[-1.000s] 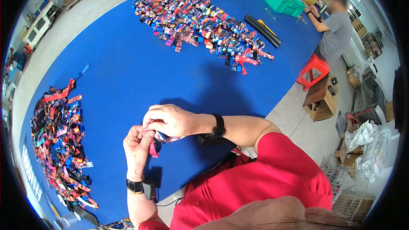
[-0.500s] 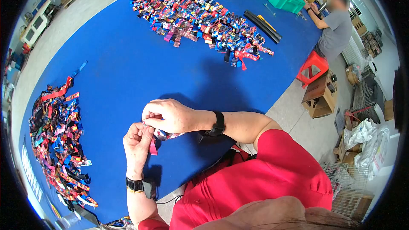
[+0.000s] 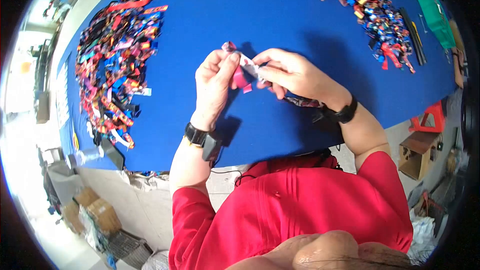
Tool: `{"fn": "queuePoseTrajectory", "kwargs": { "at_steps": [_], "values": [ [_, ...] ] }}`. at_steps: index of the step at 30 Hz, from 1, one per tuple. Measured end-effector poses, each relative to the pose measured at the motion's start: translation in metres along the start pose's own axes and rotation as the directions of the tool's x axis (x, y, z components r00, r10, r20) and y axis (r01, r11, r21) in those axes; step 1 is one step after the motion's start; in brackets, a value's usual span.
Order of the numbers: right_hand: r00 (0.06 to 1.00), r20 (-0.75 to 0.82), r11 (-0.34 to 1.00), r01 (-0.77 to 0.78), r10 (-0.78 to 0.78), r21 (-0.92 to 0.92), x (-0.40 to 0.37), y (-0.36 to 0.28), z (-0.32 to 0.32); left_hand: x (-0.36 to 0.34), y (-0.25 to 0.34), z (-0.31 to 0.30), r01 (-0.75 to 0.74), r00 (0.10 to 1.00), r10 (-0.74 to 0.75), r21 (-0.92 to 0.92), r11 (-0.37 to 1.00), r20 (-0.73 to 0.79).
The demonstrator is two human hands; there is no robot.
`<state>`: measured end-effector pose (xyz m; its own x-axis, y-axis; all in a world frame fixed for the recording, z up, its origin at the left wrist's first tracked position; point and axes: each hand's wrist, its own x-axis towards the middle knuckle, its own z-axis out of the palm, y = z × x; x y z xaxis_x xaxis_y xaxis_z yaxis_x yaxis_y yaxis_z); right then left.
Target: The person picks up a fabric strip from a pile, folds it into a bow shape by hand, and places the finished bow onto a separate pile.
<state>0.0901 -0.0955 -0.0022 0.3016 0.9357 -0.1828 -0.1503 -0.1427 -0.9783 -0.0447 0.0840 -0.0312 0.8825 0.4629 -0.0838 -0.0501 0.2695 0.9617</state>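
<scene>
Both hands meet over the blue table [image 3: 210, 15] and share one patterned fabric wristband [image 3: 246, 65] with a pink end. My left hand [image 3: 214, 82] pinches the pink end between thumb and fingers. My right hand [image 3: 292, 74] grips the other part, and the band's tail runs under that wrist. Each wrist wears a black watch-like strap.
A big heap of colourful wristbands [image 3: 112, 55] lies on the table to the left. A second spread of wristbands [image 3: 367, 7] lies at the far right, beside black strips [image 3: 412, 30] and a green bin [image 3: 432, 7]. A red stool [image 3: 432, 117] and cardboard boxes stand on the floor.
The view has swung left and down, so the piles have shifted right. My hands now hold the wristband slightly apart and stretched between them; the person at the far right is out of view.
</scene>
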Motion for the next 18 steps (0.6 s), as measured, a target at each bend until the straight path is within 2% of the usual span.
{"fn": "queuePoseTrajectory", "kwargs": {
  "at_steps": [3, 12, 18],
  "values": [
    [1.000, -0.009, 0.997, 0.024, -0.024, -0.071, 0.000, -0.001, -0.004, 0.003, 0.001, -0.001, -0.048, 0.999, 0.051, -0.120, 0.992, 0.017],
    [0.969, -0.205, 0.953, 0.075, -0.140, -0.295, -0.001, -0.003, -0.008, 0.005, -0.004, -0.002, -0.145, 0.989, 0.138, -0.192, 0.971, -0.049],
    [0.902, -0.276, 0.826, 0.137, -0.332, -0.547, 0.001, 0.001, -0.010, 0.004, -0.001, -0.004, -0.116, 0.984, 0.147, -0.271, 0.956, 0.097]
  ]
}}
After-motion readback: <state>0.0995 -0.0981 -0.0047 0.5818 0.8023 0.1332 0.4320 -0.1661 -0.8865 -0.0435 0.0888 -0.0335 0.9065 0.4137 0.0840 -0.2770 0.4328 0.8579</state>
